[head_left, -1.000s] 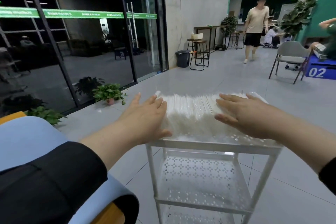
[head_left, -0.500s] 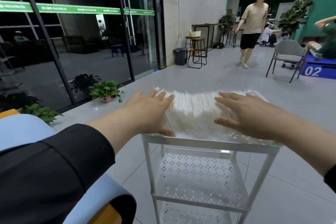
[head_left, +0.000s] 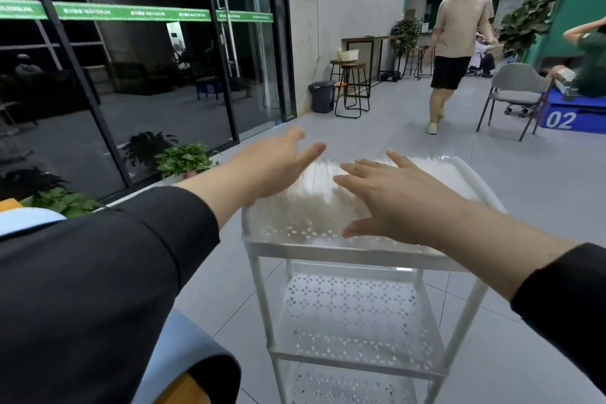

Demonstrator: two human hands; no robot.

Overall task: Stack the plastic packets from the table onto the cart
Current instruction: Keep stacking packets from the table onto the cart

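Observation:
A white three-tier cart (head_left: pixel 328 251) with perforated shelves stands right in front of me. A row of clear plastic packets (head_left: pixel 436 180) fills its top tray. My right hand (head_left: pixel 390 203) lies flat on top of the packets with its fingers straight and spread. My left hand (head_left: pixel 278 164) is raised off the left end of the row, fingers straight and apart, holding nothing. The packets under and between the hands look blurred.
A blue-covered table edge (head_left: pixel 183 348) is at my lower left. Potted plants (head_left: pixel 187 159) line the glass wall on the left. A person (head_left: pixel 459 39) walks toward me on the grey floor. A grey chair (head_left: pixel 516 97), a blue box (head_left: pixel 574 115) and stools (head_left: pixel 352 88) stand farther back.
My left hand has lifted off the left end of the packets and moved up and away. The right hand stays on the packets. The walking person has come closer.

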